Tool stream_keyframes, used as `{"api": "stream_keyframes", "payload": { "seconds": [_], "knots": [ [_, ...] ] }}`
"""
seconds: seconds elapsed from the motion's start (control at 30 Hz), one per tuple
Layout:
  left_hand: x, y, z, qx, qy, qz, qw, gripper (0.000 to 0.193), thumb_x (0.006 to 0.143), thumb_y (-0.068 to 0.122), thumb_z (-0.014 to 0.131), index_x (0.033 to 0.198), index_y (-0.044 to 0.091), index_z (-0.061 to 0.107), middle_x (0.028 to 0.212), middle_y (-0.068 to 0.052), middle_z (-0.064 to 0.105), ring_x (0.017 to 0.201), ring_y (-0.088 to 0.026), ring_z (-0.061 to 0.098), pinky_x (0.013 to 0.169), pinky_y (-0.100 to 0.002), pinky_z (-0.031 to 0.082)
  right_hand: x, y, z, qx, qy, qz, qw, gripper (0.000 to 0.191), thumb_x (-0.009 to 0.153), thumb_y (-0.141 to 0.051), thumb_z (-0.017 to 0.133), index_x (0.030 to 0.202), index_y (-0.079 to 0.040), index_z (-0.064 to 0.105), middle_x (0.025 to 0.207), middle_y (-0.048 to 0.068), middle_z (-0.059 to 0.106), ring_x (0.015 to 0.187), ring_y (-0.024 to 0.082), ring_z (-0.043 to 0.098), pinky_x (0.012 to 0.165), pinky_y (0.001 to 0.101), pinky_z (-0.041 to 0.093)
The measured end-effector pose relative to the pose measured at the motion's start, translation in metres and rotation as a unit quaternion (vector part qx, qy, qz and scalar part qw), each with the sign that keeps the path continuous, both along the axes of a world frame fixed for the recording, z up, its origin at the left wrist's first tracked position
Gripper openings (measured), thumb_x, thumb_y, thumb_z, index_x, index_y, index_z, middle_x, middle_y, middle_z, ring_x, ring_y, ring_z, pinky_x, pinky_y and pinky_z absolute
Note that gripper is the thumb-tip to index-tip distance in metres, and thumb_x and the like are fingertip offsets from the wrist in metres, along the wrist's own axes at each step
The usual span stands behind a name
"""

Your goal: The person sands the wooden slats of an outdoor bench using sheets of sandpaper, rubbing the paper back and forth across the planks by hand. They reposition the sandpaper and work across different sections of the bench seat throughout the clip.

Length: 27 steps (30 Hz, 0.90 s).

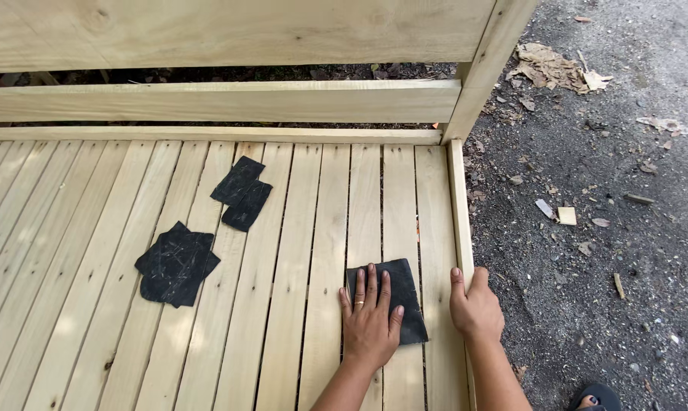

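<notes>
My left hand (370, 321) lies flat, fingers spread, on a dark sheet of sandpaper (402, 288) that rests on the pale wooden slats (298, 228) of a bench-like frame. There is a ring on one finger of that hand. My right hand (475, 306) grips the side rail (459, 205) at the frame's right edge, thumb on top, just right of the sandpaper.
Two more dark sandpaper pieces lie on the slats: a crumpled one (176, 264) at left and a folded one (242, 192) further back. A wooden backrest (222, 99) and post (485, 68) rise behind. Gravel ground (603, 228) with wood scraps lies right; a sandalled foot (595, 398) shows below.
</notes>
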State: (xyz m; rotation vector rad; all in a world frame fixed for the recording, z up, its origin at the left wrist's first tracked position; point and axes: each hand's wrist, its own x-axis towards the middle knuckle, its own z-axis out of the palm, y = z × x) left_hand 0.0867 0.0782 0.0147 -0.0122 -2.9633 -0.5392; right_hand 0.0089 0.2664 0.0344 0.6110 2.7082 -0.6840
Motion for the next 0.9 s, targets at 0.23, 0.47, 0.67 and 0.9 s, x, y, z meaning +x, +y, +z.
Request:
{"api": "stream_keyframes", "payload": {
  "seconds": [0.23,0.47,0.67,0.9],
  "knots": [
    [-0.153,0.019,0.037,-0.028,-0.101,-0.006,0.994,0.072,0.099,0.047,0.044,0.161,0.017,0.024,0.169,-0.010,0.011,0.155,-0.032,0.012,0.123,-0.055,0.004,0.002,-0.008,0.027,-0.029,-0.022,-0.068,0.997,0.044,0.104,-0.052,0.030,0.116,-0.022,0.060,0.102,0.018,0.075,0.100,0.044,0.068,0.086,0.0561,0.052],
    [-0.274,0.033,0.050,-0.147,-0.024,-0.111,0.983,0.063,0.100,0.036,0.042,0.160,0.020,0.029,0.171,0.003,0.015,0.154,-0.034,0.015,0.125,-0.052,0.011,0.000,-0.012,0.030,-0.036,-0.028,-0.068,0.997,0.043,0.103,-0.050,0.028,0.115,-0.022,0.059,0.103,0.013,0.074,0.101,0.040,0.069,0.086,0.0557,0.052],
    [-0.179,0.043,0.024,-0.037,-0.065,-0.145,0.987,0.065,0.100,0.031,0.043,0.160,0.012,0.025,0.169,-0.006,0.018,0.154,-0.029,0.018,0.124,-0.048,0.015,0.004,-0.009,0.025,-0.051,0.009,-0.059,0.997,0.045,0.104,-0.048,0.029,0.116,-0.020,0.062,0.105,0.018,0.073,0.102,0.043,0.068,0.086,0.0568,0.051],
    [0.021,0.052,0.024,0.015,-0.191,-0.178,0.965,0.071,0.099,0.030,0.046,0.161,0.006,0.020,0.170,-0.010,0.009,0.155,-0.033,0.008,0.120,-0.053,0.009,0.003,-0.005,0.018,-0.085,0.025,-0.134,0.987,0.048,0.102,-0.047,0.032,0.121,-0.022,0.069,0.107,0.023,0.073,0.107,0.047,0.066,0.094,0.0553,0.050]
  ]
}}
